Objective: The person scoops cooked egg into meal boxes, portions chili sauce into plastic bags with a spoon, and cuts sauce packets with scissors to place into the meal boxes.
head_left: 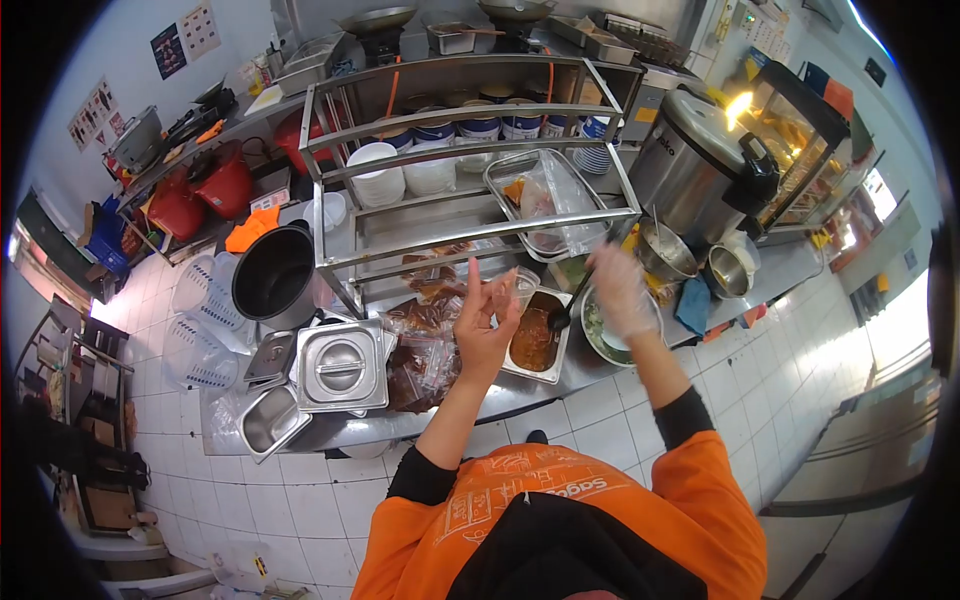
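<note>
My left hand (483, 325) is bare, with one finger raised and the others curled at a small clear plastic cup (525, 284), which it seems to hold. In a clear plastic glove, my right hand (622, 290) grips the handle of a black ladle (559, 319). The ladle's bowl hangs at the right edge of a steel pan (543, 375) of reddish-brown sauce. Right of that pan, partly behind my right hand, a round bowl (592, 348) holds something green. Bags of brown sauce (418, 370) lie left of my left hand.
A steel rack (465, 235) spans the table, holding a tray (500, 190) with plastic bags. At left are a lidded steel pan (342, 370), a black pot (275, 278) and an empty steel pan (270, 422). A large cooker (685, 160) and steel bowls (727, 272) stand at right.
</note>
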